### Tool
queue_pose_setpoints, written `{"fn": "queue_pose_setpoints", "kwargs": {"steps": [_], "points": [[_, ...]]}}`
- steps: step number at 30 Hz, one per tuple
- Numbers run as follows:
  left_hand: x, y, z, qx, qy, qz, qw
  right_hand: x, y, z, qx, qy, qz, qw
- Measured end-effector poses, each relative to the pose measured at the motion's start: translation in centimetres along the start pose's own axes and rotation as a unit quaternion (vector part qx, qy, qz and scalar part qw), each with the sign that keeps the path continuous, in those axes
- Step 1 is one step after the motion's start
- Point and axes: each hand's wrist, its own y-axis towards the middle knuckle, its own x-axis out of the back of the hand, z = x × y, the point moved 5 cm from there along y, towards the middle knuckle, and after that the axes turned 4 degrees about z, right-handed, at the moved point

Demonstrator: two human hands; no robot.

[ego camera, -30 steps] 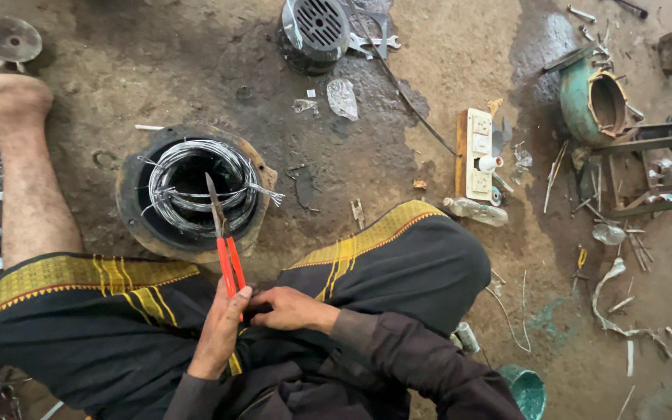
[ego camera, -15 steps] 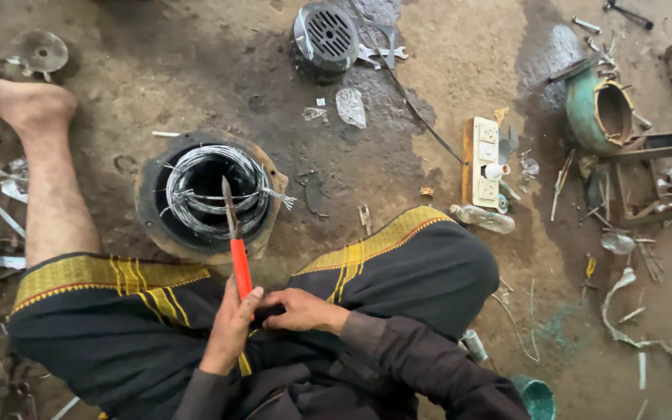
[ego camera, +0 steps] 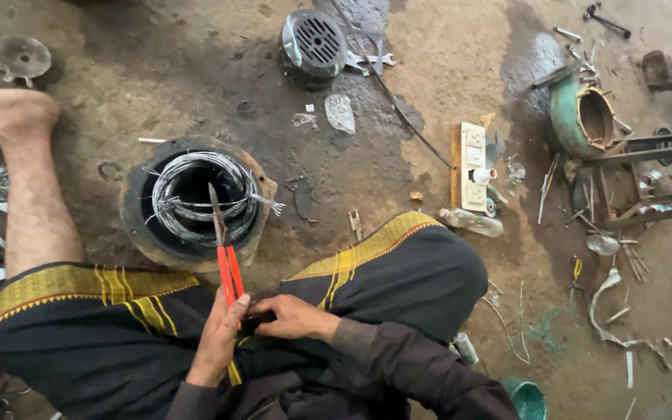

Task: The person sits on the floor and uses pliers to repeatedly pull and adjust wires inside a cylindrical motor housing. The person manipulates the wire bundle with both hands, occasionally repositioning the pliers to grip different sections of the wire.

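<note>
I sit on the ground with a round motor stator (ego camera: 135,222) in front of my knees, and loose silvery wire windings (ego camera: 196,167) spill from its bore. My left hand (ego camera: 219,338) grips red-handled pliers (ego camera: 229,268) upright. Their dark jaws reach over the stator's near rim into the windings. My right hand (ego camera: 293,317) lies over my lap with its fingers closed at the lower end of the handles, touching my left hand.
My bare left leg (ego camera: 33,194) stretches beside the stator. A grey fan cover (ego camera: 313,43) lies ahead, with a white socket board (ego camera: 472,167) and a green motor housing (ego camera: 581,117) to the right. Metal scraps, bars and wire bits litter the right side.
The view has shifted slightly. Both hands stay on the pliers, whose jaws remain over the stator windings.
</note>
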Motion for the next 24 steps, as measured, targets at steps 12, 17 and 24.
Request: {"fn": "queue_pose_setpoints", "kwargs": {"steps": [12, 17, 24], "points": [[-0.2, -0.2, -1.1, 0.057, 0.019, -0.018, 0.998, 1.2, -1.2, 2.0, -0.002, -0.007, -0.034, 0.999], [-0.8, 0.2, -0.5, 0.032, -0.003, -0.015, 0.999, 3.1, -2.4, 1.9, 0.047, -0.033, -0.143, 0.988], [-1.4, 1.6, 3.1, -0.011, 0.003, -0.017, 1.000, 1.6, -1.0, 5.0, -0.074, 0.348, -0.126, 0.926]]}}
